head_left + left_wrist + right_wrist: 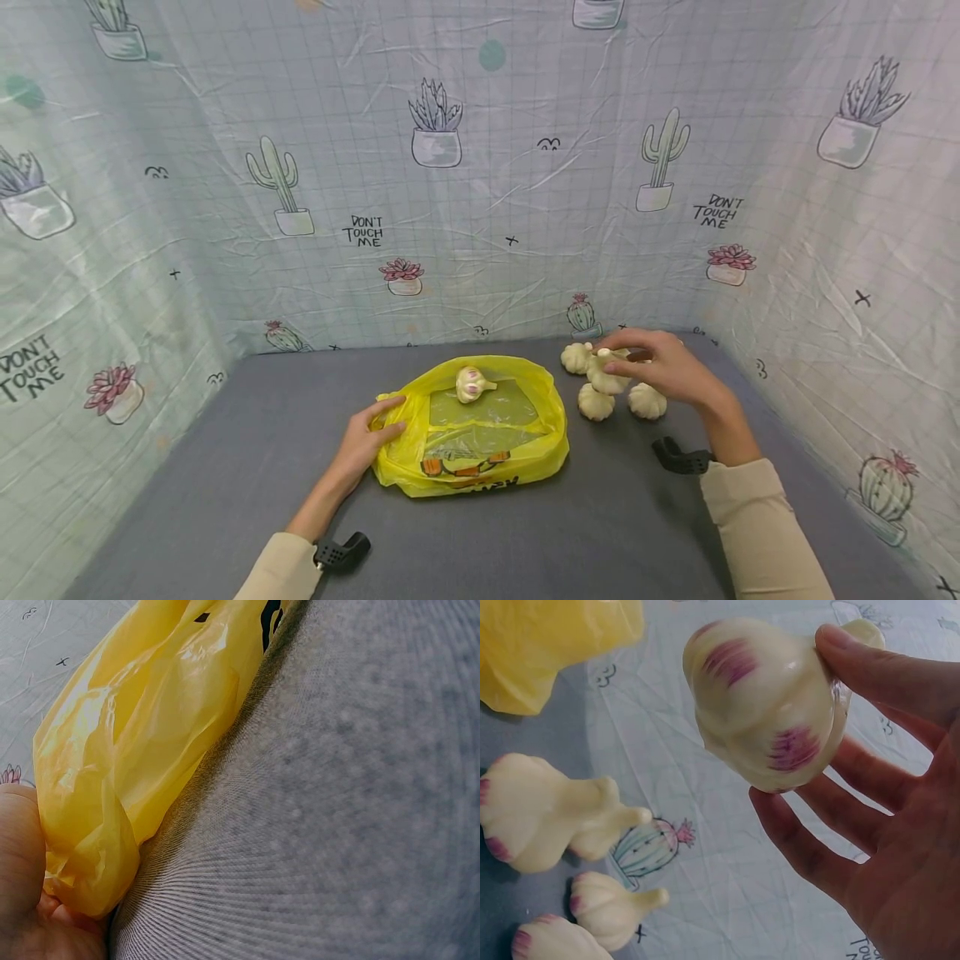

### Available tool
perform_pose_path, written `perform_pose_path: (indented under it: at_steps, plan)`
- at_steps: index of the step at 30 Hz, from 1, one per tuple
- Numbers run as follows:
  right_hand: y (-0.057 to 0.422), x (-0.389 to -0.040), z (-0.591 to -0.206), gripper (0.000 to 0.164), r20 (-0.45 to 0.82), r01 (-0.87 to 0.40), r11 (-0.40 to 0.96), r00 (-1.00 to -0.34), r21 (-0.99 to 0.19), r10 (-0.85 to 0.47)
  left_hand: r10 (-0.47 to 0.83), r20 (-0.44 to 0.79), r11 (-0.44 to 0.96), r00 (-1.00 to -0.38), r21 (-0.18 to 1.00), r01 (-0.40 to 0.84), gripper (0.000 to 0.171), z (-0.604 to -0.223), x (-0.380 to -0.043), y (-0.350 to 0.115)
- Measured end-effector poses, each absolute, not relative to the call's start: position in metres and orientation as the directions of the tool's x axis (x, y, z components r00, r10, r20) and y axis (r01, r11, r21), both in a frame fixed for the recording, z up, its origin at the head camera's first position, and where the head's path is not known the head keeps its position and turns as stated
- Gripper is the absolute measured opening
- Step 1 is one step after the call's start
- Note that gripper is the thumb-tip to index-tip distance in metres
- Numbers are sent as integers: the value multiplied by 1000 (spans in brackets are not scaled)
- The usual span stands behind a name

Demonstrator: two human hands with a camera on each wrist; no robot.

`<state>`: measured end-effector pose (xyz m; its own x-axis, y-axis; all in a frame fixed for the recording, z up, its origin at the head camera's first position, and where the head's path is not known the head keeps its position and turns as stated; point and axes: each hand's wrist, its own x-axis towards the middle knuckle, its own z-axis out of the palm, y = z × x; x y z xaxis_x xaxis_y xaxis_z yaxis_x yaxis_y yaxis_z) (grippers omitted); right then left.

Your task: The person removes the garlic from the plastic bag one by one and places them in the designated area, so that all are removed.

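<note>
A yellow plastic bag (558, 450) lies with its mouth spread wide, and one garlic bulb (469, 384) with purple patches rests inside. My left hand (358, 442) holds the bag's left edge, fingers over the rim; in the left wrist view the thumb (19, 851) lies against the yellow plastic. To the right of the bag, my right hand (663, 364) grips another garlic bulb (761, 705) between thumb and fingers, lifted above the others. Around it sit several loose garlic bulbs (596, 402), partly hidden by that hand in the head view.
Everything stands on a dark grey tabletop (247, 467). A pale curtain (480, 208) printed with potted plants encloses the back and both sides. Black wrist straps (341, 552) sit by the beige sleeves.
</note>
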<state>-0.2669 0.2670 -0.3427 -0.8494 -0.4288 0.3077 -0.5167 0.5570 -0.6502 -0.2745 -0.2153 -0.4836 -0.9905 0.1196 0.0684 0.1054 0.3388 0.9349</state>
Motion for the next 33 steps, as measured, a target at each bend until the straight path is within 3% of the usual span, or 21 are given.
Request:
perform_pose_path:
  at_steps: [27,33]
  plan:
    - [287,-262,-340,23,380,-527,570,-850,-631,-366,120,87,320,-989,940,121,49,-483,-273,-214]
    - [289,-261,-340,23,355,-485,581,-874,-654,-331,114,84,330,-990,936,118,51,-483,-272,-215]
